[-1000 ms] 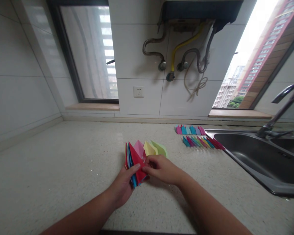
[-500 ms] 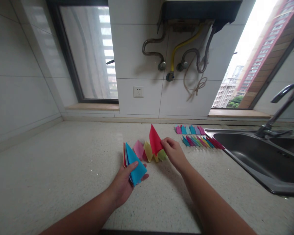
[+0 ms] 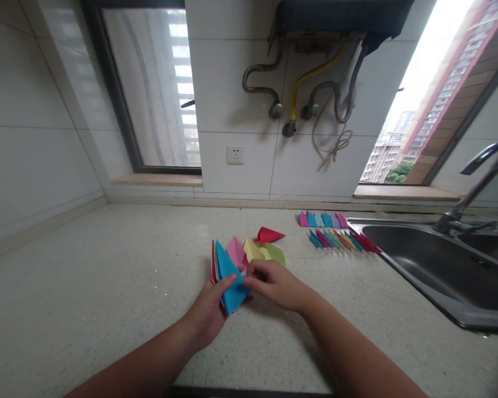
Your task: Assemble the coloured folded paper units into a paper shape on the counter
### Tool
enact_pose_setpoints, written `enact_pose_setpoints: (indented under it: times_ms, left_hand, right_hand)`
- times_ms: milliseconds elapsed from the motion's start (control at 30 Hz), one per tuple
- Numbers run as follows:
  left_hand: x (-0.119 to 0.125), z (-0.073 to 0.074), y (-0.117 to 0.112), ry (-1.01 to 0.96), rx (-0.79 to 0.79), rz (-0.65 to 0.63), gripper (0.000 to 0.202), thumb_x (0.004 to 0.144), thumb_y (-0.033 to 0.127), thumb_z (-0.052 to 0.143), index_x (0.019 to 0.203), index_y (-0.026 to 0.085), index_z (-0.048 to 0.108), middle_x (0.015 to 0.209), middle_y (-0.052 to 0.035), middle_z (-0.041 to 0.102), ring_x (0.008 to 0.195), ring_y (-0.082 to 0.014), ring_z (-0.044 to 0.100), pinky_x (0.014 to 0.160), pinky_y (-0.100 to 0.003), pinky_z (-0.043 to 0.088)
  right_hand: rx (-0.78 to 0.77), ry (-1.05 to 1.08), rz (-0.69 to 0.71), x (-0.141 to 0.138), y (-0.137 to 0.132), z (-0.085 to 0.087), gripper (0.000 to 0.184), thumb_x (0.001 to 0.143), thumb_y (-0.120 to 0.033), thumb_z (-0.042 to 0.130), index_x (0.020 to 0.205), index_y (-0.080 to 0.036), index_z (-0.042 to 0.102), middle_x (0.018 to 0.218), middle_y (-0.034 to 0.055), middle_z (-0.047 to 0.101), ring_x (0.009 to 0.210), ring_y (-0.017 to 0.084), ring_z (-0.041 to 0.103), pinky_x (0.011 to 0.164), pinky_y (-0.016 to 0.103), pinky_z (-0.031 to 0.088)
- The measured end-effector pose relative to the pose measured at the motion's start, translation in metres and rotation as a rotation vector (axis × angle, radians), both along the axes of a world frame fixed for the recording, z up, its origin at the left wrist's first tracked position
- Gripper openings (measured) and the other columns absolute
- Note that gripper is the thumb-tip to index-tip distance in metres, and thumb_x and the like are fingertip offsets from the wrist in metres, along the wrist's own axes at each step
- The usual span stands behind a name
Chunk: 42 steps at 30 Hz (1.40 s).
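My left hand [image 3: 209, 312] grips a stack of folded paper pieces [image 3: 226, 276], its front piece blue, held upright on the speckled counter [image 3: 108, 287]. My right hand [image 3: 274, 284] pinches the edge of that blue front piece. Just behind the hands lie a pink [image 3: 235, 250], a yellow [image 3: 253, 251] and a green folded piece [image 3: 276, 253]. A red folded piece [image 3: 269, 235] lies flat a little farther back.
Two rows of folded coloured pieces [image 3: 336, 232] lie at the back right beside a steel sink [image 3: 440, 265] with a tap [image 3: 477, 182]. A wall socket [image 3: 235, 155], hoses and two windows are behind the counter.
My right hand carried a red piece off the stack, laid it behind the loose pieces, and came back to pinch the blue piece now at the front.
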<state>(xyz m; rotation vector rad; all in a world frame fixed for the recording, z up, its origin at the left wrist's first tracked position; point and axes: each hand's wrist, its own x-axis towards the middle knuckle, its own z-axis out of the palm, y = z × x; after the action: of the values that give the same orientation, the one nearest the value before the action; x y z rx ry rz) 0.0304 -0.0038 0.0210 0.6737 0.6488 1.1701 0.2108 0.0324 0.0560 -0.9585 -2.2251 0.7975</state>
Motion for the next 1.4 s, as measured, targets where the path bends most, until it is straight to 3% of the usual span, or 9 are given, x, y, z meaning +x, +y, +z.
enact_pose_setpoints:
  times_ms: [133,400,633,833,900,1167,1300,1400]
  left_hand:
    - [0.001,-0.001,0.0,-0.004,0.003,0.002,0.05,0.082,0.03,0.072,0.128,0.014,0.059,0.119,-0.0165,0.068,0.102,-0.0265,0.068,0.088,-0.038,0.053]
    - [0.0,0.001,0.001,-0.028,0.002,0.031,0.062,0.085,0.035,0.07,0.14,0.021,0.045,0.13,-0.016,0.062,0.106,-0.0268,0.065,0.09,-0.044,0.053]
    - [-0.002,0.002,0.003,-0.045,-0.108,0.097,0.058,0.084,0.04,0.07,0.134,0.02,0.05,0.132,-0.0164,0.059,0.108,-0.0266,0.062,0.093,-0.05,0.052]
    - [0.0,0.002,0.003,-0.033,-0.02,0.047,0.056,0.084,0.036,0.07,0.134,0.021,0.05,0.132,-0.0152,0.06,0.113,-0.0282,0.061,0.094,-0.047,0.052]
    - [0.001,0.001,0.003,-0.031,-0.012,0.05,0.058,0.084,0.035,0.071,0.136,0.021,0.049,0.131,-0.0152,0.061,0.113,-0.0282,0.061,0.093,-0.047,0.052]
    - [-0.001,-0.002,0.004,-0.054,-0.046,0.068,0.064,0.084,0.041,0.07,0.139,0.023,0.045,0.13,-0.0155,0.061,0.107,-0.028,0.064,0.093,-0.051,0.052]
    - [-0.003,-0.003,0.004,-0.093,-0.075,0.064,0.066,0.085,0.045,0.067,0.143,0.028,0.041,0.139,-0.0147,0.055,0.118,-0.0313,0.058,0.095,-0.054,0.051]
    - [-0.004,-0.004,0.005,-0.089,-0.075,0.058,0.07,0.084,0.046,0.067,0.145,0.029,0.038,0.142,-0.016,0.052,0.124,-0.0334,0.054,0.095,-0.055,0.05]
  right_hand:
    - [0.022,-0.103,0.025,-0.007,-0.005,-0.003,0.023,0.089,-0.037,0.058,0.075,-0.019,0.056,0.069,-0.0017,0.058,0.062,0.01,0.048,0.058,0.024,0.033]
    - [0.005,0.031,-0.125,0.004,0.008,0.0,0.032,0.093,-0.037,0.051,0.067,-0.018,0.049,0.064,-0.0032,0.048,0.062,0.011,0.043,0.059,0.025,0.031]
    - [-0.018,0.232,-0.258,0.007,0.015,-0.003,0.029,0.092,-0.036,0.049,0.069,-0.018,0.05,0.066,-0.0024,0.047,0.063,0.012,0.043,0.059,0.026,0.033]
    - [-0.048,0.012,-0.085,0.002,0.008,-0.004,0.03,0.09,-0.042,0.055,0.072,-0.018,0.055,0.067,-0.0026,0.052,0.063,0.011,0.045,0.058,0.025,0.032]
    - [-0.015,0.004,-0.092,0.0,0.007,-0.005,0.031,0.092,-0.041,0.053,0.07,-0.018,0.054,0.064,-0.0027,0.05,0.062,0.011,0.044,0.058,0.025,0.031]
    - [0.007,0.198,-0.234,0.002,0.013,-0.006,0.029,0.091,-0.039,0.053,0.07,-0.019,0.052,0.065,-0.0021,0.048,0.062,0.012,0.042,0.057,0.026,0.032]
    - [0.002,0.375,-0.355,0.008,0.021,-0.008,0.033,0.091,-0.046,0.052,0.071,-0.019,0.052,0.065,-0.0014,0.049,0.061,0.013,0.045,0.057,0.026,0.035]
    - [0.061,0.344,-0.5,0.014,0.029,-0.012,0.034,0.091,-0.049,0.05,0.077,-0.019,0.055,0.067,0.0,0.055,0.063,0.015,0.049,0.06,0.028,0.036]
